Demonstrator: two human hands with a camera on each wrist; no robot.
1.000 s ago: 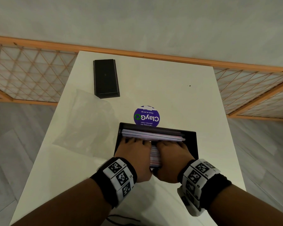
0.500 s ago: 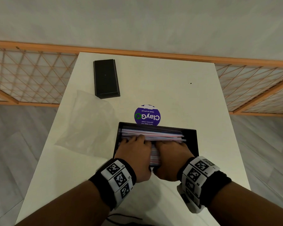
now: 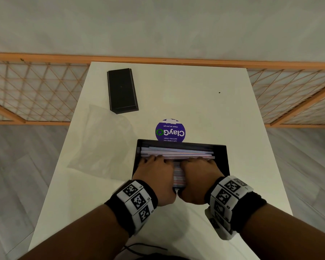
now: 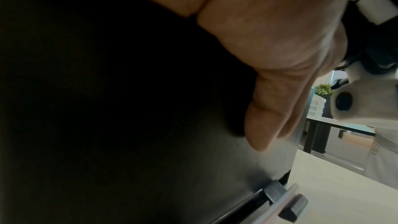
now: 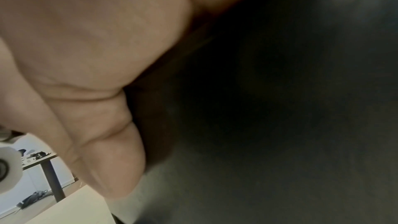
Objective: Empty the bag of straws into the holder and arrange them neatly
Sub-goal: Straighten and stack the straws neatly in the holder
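A black open-topped holder (image 3: 221, 156) stands near the table's front edge, filled with pale pink, white and blue straws (image 3: 176, 152) lying lengthwise left to right. My left hand (image 3: 154, 168) and right hand (image 3: 199, 168) lie side by side on the straws, fingers stretched flat and pressing down. More straws (image 3: 179, 177) show in the gap between the hands. The left wrist view has the left thumb (image 4: 269, 117) against the holder's dark outer front wall (image 4: 129, 125). Likewise, the right thumb (image 5: 107, 159) rests against that wall (image 5: 280, 108). The clear plastic bag (image 3: 99, 141) lies flat to the holder's left.
A black rectangular lid or box (image 3: 121, 89) lies at the back left of the white table (image 3: 214, 113). A round purple sticker (image 3: 170, 131) sits just behind the holder. An orange lattice fence (image 3: 36, 91) runs behind the table, with grey floor on both sides.
Both hands have stayed on the straws in the holder. The fingertips have crept slightly toward the far wall, and the top straws lie a little flatter.
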